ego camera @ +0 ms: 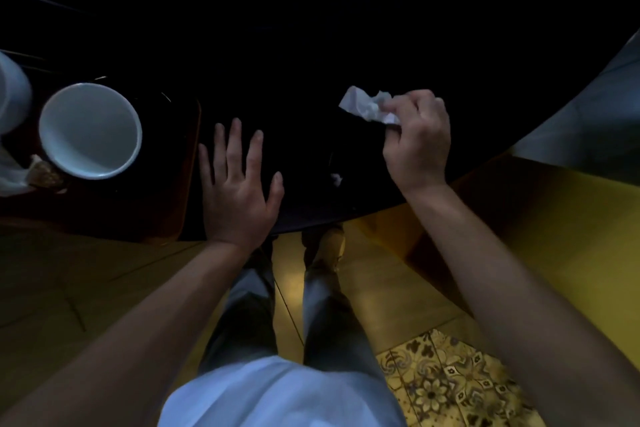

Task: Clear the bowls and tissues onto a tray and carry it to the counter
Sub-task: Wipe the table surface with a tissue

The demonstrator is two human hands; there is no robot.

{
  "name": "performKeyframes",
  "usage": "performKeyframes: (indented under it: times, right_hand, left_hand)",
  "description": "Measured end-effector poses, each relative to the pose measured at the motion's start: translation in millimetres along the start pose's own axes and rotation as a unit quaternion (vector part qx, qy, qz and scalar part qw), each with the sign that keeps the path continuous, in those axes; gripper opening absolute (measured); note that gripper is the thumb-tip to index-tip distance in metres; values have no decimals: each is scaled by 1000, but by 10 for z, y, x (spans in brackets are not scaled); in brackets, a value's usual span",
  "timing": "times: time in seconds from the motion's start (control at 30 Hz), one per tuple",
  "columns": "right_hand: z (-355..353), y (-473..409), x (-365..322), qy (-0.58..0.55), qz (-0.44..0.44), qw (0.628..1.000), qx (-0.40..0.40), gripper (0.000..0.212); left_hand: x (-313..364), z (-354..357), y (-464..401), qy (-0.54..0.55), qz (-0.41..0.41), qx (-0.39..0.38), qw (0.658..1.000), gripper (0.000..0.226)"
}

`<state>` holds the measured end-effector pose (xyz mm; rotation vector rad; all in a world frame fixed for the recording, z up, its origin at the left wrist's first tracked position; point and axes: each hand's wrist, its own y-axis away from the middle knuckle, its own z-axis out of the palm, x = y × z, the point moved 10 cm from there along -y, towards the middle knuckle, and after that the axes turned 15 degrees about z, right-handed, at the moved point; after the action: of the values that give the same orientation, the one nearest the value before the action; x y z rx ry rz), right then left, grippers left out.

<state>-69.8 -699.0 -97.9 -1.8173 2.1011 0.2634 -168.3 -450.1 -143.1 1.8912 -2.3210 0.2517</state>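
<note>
My right hand pinches a crumpled white tissue just above the dark table. My left hand lies flat with spread fingers on the table near its front edge, right beside the dark brown tray. A white bowl stands on the tray, and a second white bowl is cut off by the left border. Crumpled wrapping and food scraps lie on the tray in front of the bowls. A small white tissue scrap rests on the table between my hands.
The table's curved edge runs from the lower left to the upper right. Below it is yellow floor with a patterned tile patch. My legs and a shoe stand close to the table edge.
</note>
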Motion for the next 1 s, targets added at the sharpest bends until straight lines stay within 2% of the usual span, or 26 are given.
performKeyframes:
  times: [0.13, 0.27, 0.37, 0.5, 0.63, 0.7, 0.8, 1.0]
  right_hand:
    - [18, 51, 3, -24, 38, 999, -22, 22]
    - [18, 841, -117, -36, 36, 991, -121, 27]
    - [1, 1032, -97, -69, 52, 980, -182, 28]
    - [-138, 654, -165, -133, 100, 975, -147, 30]
    - [-2, 84, -329, -111, 90, 985, -92, 32]
    - [155, 17, -407, -75, 67, 989, -108, 32]
    - [210, 377, -374, -48, 42, 988, -140, 32]
    - [80, 1097, -28, -50, 111, 969, -216, 27]
  left_hand:
    - [18, -24, -24, -2, 3, 13, 1000, 64]
    - [17, -27, -24, -1, 6, 23, 1000, 64]
    - [4, -49, -22, -2, 4, 35, 999, 63]
    - [5, -53, -17, 5, 6, 33, 999, 63]
    - [-4, -48, -19, 6, 3, 29, 1000, 63]
    - [-1, -46, -17, 5, 2, 29, 1000, 63]
    - [7, -43, -20, 3, 6, 33, 999, 63]
    - [-10, -45, -22, -2, 6, 35, 999, 63]
